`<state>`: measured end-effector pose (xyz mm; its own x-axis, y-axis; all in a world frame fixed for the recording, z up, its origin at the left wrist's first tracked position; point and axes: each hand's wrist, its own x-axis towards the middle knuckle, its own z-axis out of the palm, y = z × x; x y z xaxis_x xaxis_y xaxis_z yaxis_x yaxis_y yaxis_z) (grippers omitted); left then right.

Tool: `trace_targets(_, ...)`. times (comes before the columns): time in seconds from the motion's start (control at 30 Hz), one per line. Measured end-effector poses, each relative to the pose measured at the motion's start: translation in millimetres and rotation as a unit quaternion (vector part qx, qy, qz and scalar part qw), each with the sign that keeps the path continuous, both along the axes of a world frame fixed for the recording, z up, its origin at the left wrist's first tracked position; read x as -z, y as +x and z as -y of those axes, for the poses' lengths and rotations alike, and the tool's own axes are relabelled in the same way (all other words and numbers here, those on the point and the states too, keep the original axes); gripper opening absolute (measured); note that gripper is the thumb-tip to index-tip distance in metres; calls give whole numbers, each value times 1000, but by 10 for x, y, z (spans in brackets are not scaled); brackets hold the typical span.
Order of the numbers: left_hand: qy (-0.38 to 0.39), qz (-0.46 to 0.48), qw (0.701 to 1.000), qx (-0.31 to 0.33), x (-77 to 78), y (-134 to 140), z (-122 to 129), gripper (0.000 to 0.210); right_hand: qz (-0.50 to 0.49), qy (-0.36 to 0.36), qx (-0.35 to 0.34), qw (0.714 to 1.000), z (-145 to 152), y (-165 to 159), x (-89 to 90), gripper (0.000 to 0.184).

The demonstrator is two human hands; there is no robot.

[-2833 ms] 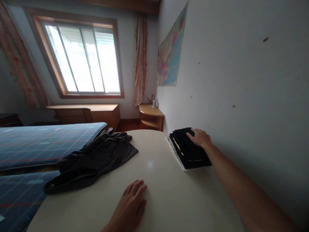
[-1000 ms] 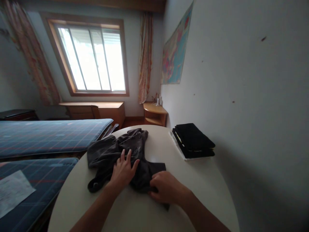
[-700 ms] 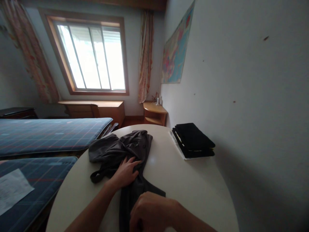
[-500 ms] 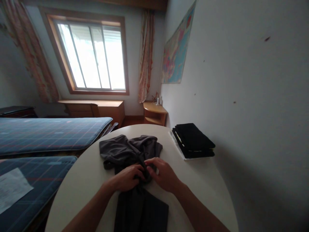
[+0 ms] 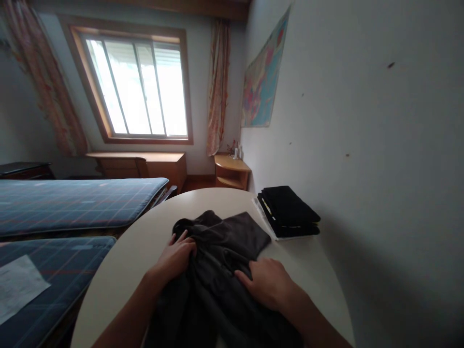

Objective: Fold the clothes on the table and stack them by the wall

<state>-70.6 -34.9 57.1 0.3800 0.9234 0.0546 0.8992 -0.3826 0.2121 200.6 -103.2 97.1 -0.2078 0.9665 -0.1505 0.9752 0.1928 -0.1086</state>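
A dark grey garment (image 5: 224,246) lies bunched on the round white table (image 5: 119,275); its folds hide whether it is a top or trousers. My left hand (image 5: 176,256) is closed on its left edge, near a rolled dark band. On the right side of the cloth, my right hand (image 5: 270,282) has its fingers curled and its thumb pressed on the fabric. One flat, straight-edged end of the garment points to the far right. The near part hangs down toward me past the bottom of the view.
A stack of folded black clothes (image 5: 290,208) on a clear plastic sheet sits at the table's right, beside the wall (image 5: 380,208). To the left are two plaid mattresses (image 5: 79,203), the nearer one with a paper (image 5: 23,285) on it. A corner shelf (image 5: 232,166) stands beyond the table.
The garment has been turned and spread: its twisted middle has opened out and a flat end now lies to the right. My hands have moved apart, left hand leftward, right hand rightward and nearer me.
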Motion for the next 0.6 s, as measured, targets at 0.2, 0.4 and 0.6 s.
trace_targets(0.2, 23, -63, 995, -74, -50, -3, -18, 50, -64, -42, -88, 993, 212, 52, 7, 38)
trace_targets(0.4, -22, -45, 989, -141, 67, -331, 47, 66, -89, 101, -9, 991, -100, 345, 453, 38)
trace_targets(0.6, -63, -2, 993, -103, 298, -653, 147, 50, -46, 89, -42, 994, -136, 346, 528, 18)
